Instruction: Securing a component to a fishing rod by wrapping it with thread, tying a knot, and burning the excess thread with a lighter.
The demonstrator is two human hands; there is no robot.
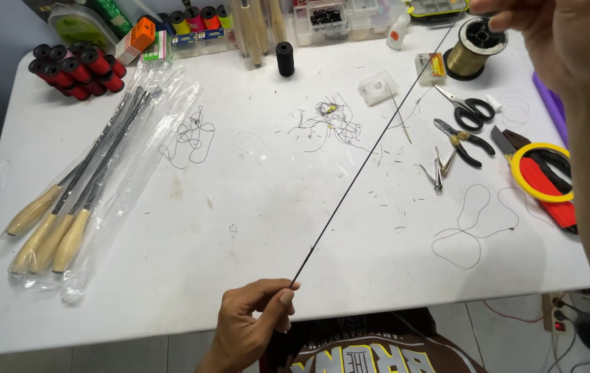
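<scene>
A thin black rod [371, 148] runs diagonally over the white table [170, 276], from lower middle to upper right. My left hand [250, 324] pinches its thin lower tip between thumb and forefinger near the table's front edge. My right hand [557, 34] is raised close to the camera at the top right and grips the rod's upper end. The forearm hides part of the table's right side.
Several wooden-handled rods in clear bags [81, 200] lie at the left. Black and red spools [77, 69] sit behind them. Scissors [468, 110], pliers [461, 141], a gold line spool [474, 48], a yellow tape ring [540, 173] and loose thread scraps [329, 121] lie right and centre.
</scene>
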